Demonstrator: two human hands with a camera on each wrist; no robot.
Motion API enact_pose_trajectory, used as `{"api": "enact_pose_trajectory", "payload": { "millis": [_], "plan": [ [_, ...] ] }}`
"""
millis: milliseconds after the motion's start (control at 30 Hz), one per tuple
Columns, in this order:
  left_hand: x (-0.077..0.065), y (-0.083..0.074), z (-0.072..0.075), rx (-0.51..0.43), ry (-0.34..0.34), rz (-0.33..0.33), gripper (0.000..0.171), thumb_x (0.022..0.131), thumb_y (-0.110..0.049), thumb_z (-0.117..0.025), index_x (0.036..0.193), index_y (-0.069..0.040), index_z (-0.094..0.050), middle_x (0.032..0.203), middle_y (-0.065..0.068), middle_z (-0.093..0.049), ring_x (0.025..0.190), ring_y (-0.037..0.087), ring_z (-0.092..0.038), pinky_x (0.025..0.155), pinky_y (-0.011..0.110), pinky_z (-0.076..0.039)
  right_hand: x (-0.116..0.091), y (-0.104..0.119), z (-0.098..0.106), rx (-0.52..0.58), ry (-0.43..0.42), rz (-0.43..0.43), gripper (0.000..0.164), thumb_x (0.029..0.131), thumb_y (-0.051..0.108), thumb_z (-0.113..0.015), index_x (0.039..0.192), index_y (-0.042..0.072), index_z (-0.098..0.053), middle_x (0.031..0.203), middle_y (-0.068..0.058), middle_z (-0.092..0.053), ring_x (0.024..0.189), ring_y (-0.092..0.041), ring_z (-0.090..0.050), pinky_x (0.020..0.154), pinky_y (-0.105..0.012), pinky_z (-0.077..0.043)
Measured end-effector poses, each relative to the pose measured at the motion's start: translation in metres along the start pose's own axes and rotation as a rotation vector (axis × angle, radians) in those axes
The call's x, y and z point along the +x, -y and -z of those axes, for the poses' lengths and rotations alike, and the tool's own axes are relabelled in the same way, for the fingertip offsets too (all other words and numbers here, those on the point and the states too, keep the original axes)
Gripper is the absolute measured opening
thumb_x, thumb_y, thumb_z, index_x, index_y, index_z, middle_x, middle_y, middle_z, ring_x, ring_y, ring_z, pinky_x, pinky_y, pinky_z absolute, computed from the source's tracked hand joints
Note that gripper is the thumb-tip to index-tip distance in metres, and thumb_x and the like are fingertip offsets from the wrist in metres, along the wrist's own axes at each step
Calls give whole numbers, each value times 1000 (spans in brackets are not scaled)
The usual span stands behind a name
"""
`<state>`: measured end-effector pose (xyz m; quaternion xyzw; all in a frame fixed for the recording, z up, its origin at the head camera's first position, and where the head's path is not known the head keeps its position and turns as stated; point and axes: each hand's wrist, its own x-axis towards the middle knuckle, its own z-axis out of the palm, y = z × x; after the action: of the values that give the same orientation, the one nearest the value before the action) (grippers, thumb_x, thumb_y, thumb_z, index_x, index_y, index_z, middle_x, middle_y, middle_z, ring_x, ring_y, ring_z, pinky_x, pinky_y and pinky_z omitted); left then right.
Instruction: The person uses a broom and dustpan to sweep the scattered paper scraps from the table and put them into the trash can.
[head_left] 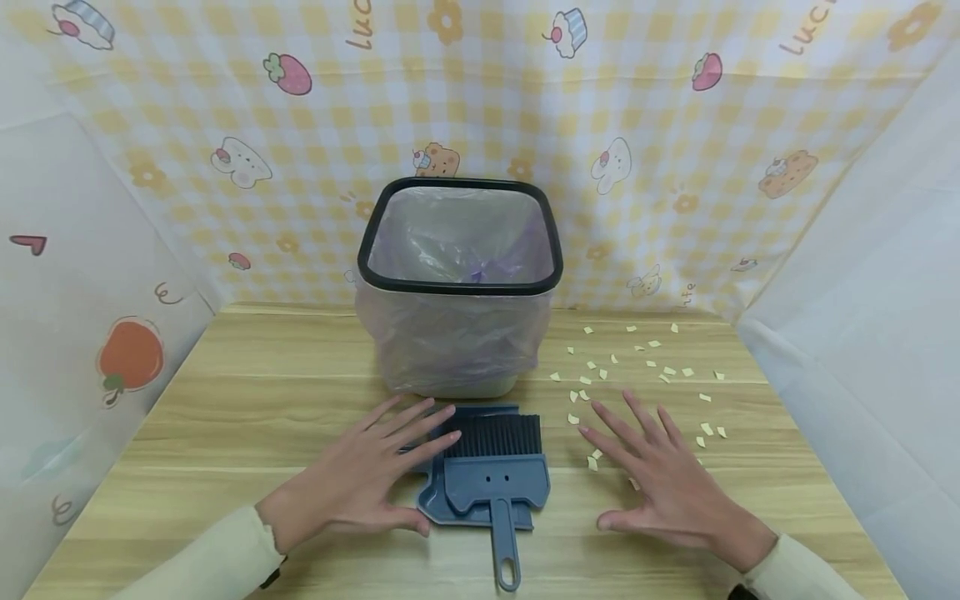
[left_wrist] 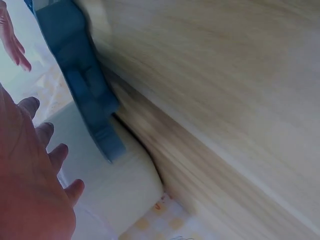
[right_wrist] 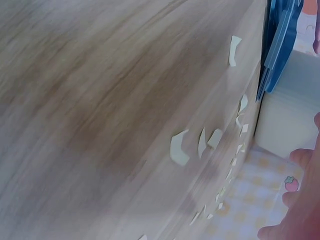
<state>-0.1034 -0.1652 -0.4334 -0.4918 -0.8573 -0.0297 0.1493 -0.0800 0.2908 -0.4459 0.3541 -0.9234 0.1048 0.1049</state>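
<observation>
My left hand (head_left: 360,479) hovers with spread fingers at the left side of a blue-grey dustpan (head_left: 438,500), its fingers overlapping the pan's edge in the head view; whether they touch cannot be told. On the dustpan lies a matching hand brush (head_left: 497,477), dark bristles away from me and handle toward me. To the right, my right hand (head_left: 667,483) is spread too, holding nothing, beside and partly over scattered pale yellow paper scraps (head_left: 585,381). In the right wrist view, several scraps (right_wrist: 179,149) lie on the wood near that hand (right_wrist: 302,200).
Behind the dustpan stands a bin (head_left: 461,287) with a black rim and a translucent purplish bag folded over it. A yellow checked cloth (head_left: 480,100) hangs at the back of the wooden table (head_left: 277,375). White sheets (head_left: 862,292) flank both sides.
</observation>
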Motion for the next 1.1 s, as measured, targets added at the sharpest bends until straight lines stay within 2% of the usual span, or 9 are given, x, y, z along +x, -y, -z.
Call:
{"api": "enact_pose_trajectory", "payload": {
  "millis": [100,400,533,600,667,767,900,1033,1100],
  "plan": [
    [-5,2,0,-7,-6,18,101,97,-91,-42,167,-18,-50,175,9,-40,156,35,-44,123,62,-36,-3,-3,0,-9,-10,-7,108,89,97,-47,170,26,-44,181,-4,-27,168,-42,-8,113,-87,-26],
    [-14,4,1,-39,-2,95,106,88,-84,-67,169,-18,-46,174,11,-40,156,35,-44,122,61,-38,-9,-6,2,-5,-20,-12,107,91,97,-43,169,23,-46,182,-5,-24,168,-42,-8,125,-78,-16],
    [-14,5,1,-53,-20,113,107,92,-82,-65,172,-16,-39,172,12,-43,150,34,-51,118,59,-43,-6,-7,0,44,-21,1,102,94,92,-48,171,24,-43,182,-6,-23,168,-42,-8,132,-64,-3],
    [-14,5,1,-64,-17,128,105,94,-78,-67,171,-13,-39,170,13,-45,148,35,-53,117,60,-45,-3,-7,0,81,-15,12,98,96,86,-56,172,25,-41,182,-6,-23,168,-42,-7,133,-56,2],
    [-13,5,2,-74,3,152,104,95,-74,-69,169,-8,-40,168,15,-47,146,37,-54,115,60,-46,2,-7,0,119,0,25,96,97,79,-63,172,25,-40,182,-6,-23,168,-42,-7,133,-52,3],
    [-13,5,4,-89,53,193,103,95,-71,-73,166,-2,-43,165,18,-49,144,39,-54,114,61,-47,10,-5,-1,170,14,56,94,96,67,-74,172,24,-40,181,-8,-25,167,-43,-9,133,-56,-3],
    [-12,5,7,-106,127,238,102,94,-64,-79,164,1,-43,162,19,-51,144,41,-54,114,63,-46,23,1,-2,179,12,120,95,93,58,-81,172,25,-40,181,-10,-27,165,-47,-16,132,-62,-12],
    [-10,5,8,-124,164,267,98,92,-49,-87,163,3,-44,160,21,-54,142,42,-56,113,64,-47,38,7,-3,176,49,173,90,97,61,-76,173,28,-38,182,-7,-24,164,-50,-17,135,-51,-1],
    [-8,6,8,-126,172,277,94,93,-45,-88,162,3,-45,159,21,-55,141,42,-57,112,63,-48,45,11,-5,177,77,194,85,102,66,-68,173,30,-38,182,-7,-24,164,-50,-17,135,-51,1]
  ]
}}
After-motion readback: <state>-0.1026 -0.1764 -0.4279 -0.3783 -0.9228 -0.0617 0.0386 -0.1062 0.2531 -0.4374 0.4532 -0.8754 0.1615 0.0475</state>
